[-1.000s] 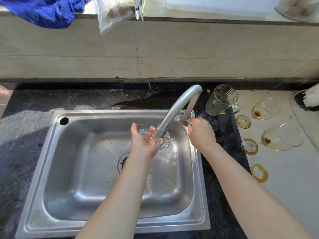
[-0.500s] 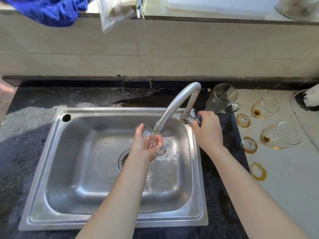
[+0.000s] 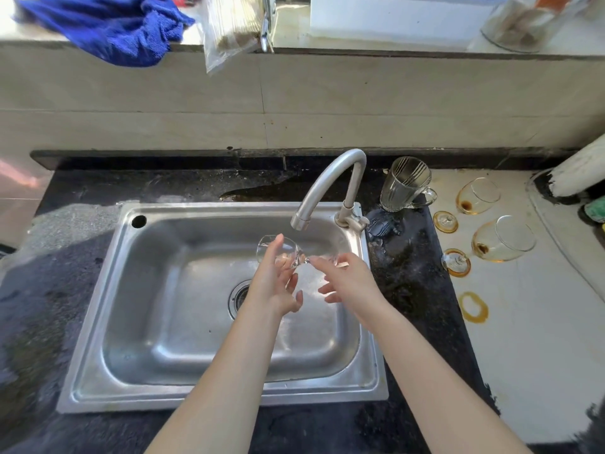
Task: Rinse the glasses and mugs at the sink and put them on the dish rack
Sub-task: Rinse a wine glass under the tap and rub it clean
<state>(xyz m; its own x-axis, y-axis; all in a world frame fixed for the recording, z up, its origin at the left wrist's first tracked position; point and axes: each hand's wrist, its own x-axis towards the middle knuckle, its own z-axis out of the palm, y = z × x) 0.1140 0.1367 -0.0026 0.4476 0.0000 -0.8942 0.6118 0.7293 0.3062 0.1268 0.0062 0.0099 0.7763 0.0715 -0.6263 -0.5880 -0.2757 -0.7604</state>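
Note:
Over the steel sink [image 3: 98, 309], my left hand [image 3: 278, 283] holds a clear stemmed glass [image 3: 266, 249] on its side, just below the spout of the curved tap [image 3: 330, 178]. My right hand [image 3: 347, 283] touches the foot end of that glass with its fingertips, the other fingers spread. On the counter to the right stands a clear glass mug [image 3: 404, 185]. Beyond it lie two stained stemmed glasses on their sides, one farther back [image 3: 478, 196] and one nearer [image 3: 501, 239]. No dish rack shows.
A blue cloth [image 3: 108, 27] and a plastic bag [image 3: 229, 27] hang over the ledge above the tiled wall. A jar [image 3: 523, 24] sits at the ledge's right end. A brown ring stain [image 3: 473, 308] marks the pale counter. The dark counter around the sink is wet.
My right hand has left the tap handle and come to the glass's foot. My left hand has lowered the glass and turned it on its side under the spout.

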